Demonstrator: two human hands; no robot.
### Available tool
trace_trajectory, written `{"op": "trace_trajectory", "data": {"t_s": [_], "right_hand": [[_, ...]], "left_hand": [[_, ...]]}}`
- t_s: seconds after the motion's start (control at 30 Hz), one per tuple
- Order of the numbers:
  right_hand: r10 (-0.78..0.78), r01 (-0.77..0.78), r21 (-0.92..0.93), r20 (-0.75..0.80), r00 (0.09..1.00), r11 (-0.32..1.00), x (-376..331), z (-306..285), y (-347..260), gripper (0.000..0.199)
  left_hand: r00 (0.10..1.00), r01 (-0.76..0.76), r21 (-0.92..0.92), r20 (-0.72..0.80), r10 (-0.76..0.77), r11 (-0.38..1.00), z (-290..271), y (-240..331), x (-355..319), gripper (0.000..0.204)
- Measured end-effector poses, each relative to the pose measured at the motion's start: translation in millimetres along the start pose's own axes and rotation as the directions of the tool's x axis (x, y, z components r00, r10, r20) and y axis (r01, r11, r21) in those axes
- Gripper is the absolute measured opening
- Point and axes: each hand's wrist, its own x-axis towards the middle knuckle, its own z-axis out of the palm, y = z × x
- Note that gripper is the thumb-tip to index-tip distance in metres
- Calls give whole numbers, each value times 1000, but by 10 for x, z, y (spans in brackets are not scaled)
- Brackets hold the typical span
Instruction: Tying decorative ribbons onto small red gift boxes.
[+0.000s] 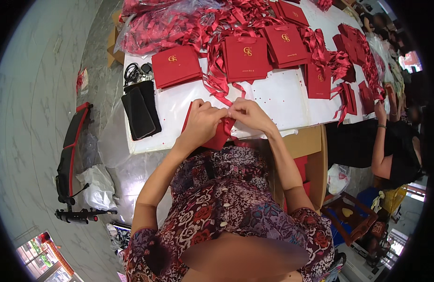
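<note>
A flat red paper bag [217, 141] lies at the table's near edge, partly covered by my hands. My left hand [203, 121] rests over it, fingers curled and thumb and forefinger pinched together. Against those fingertips, my right hand [250, 115] is closed in a pinch as well. Both hands grip a red ribbon [229, 126] at the bag's upper part; the exact point of hold is hidden by the fingers. Just beyond my hands, loose red ribbons [218, 88] trail down from a heap.
Stacks of red bags with gold print [246, 58] line the white table [278, 105]. A black phone [140, 113] lies on a dark cloth at left, near a cable [132, 74]. An open cardboard box [316, 164] stands at my right. Another person's arm [380, 141] reaches in farther right.
</note>
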Motion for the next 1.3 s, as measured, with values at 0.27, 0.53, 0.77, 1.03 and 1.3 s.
{"op": "trace_trajectory", "data": {"t_s": [0.27, 0.53, 0.77, 1.03, 1.3], "right_hand": [[151, -183, 323, 121, 981, 929, 139, 16, 120, 14], [248, -192, 339, -131, 960, 921, 242, 255, 31, 14], [214, -81, 282, -484, 849, 956, 270, -9, 364, 18], [129, -124, -105, 35, 991, 987, -242, 56, -68, 33], [182, -165, 79, -310, 933, 983, -141, 236, -48, 22]], "left_hand": [[993, -59, -11, -101, 57, 998, 48, -1, 5, 14], [993, 115, -99, 5, -115, 988, -46, -168, 49, 17], [986, 166, -257, 70, -153, 952, -11, -91, 55, 15], [939, 320, -199, -61, -338, 926, 96, -335, 56, 17], [925, 300, 109, -277, -261, 947, 279, -345, 106, 19]]}}
